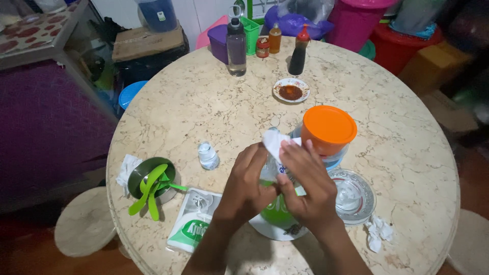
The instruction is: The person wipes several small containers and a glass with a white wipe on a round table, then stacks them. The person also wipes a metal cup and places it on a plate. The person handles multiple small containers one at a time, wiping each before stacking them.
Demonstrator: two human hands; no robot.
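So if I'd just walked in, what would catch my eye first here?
Probably the left hand and right hand at the near edge of the round marble table, both gripping a white packet. Just behind them stands a container with a bright orange lid. To the left, green plastic spoons lie in a dark bowl.

A round marble surface [204, 102] is seen, on which a water bottle [236, 47], sauce saucer [291, 90], glass lid [354, 196], small bottle [208, 155] and green-white pouch [192, 227] are set.

Home dining corner: marble table [214, 107], sauce bottles [298, 51], plastic bins [356, 20].
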